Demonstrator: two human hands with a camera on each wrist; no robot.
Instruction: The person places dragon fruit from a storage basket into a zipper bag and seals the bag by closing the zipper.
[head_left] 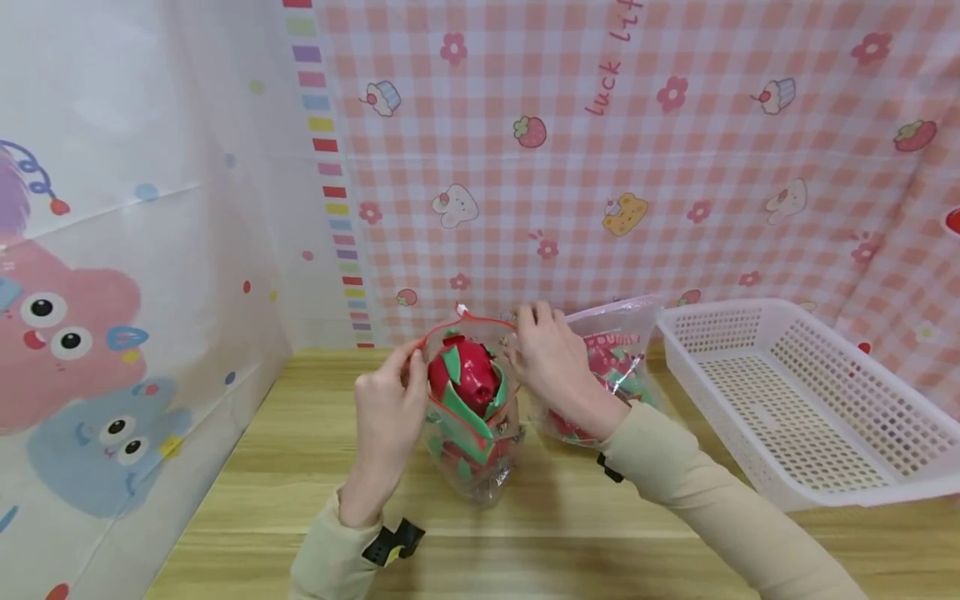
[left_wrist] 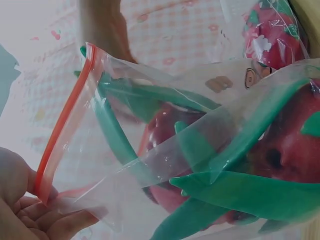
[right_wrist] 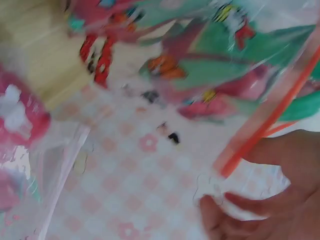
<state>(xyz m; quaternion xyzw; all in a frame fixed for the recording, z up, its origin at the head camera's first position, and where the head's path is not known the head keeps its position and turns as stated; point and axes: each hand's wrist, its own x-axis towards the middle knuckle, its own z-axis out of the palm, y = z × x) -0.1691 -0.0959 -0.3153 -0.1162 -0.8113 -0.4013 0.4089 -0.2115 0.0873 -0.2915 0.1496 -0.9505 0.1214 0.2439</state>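
A clear zip bag [head_left: 483,487] with a red-orange zip strip [left_wrist: 62,130] stands on the table, its mouth spread. Inside are red dragon fruits [head_left: 472,373] with long green scales, apparently models. At the mouth's left side, my left hand [head_left: 386,412] pinches the strip's edge between thumb and fingers. Opposite it, my right hand [head_left: 551,358] touches the rim; in the right wrist view the thumb lies against the strip, with the blurred fingers loosely bent and apart from it. Beyond the right forearm stands a second bag [head_left: 622,329], pink-edged, holding similar red and green fruit.
A white perforated basket [head_left: 750,417] sits at the right side of the wooden table [head_left: 300,467]. Pink checked cloth [head_left: 525,183] hangs behind, and a cartoon-printed sheet [head_left: 187,250] hangs at the left. The second bag stands between the basket and the first bag.
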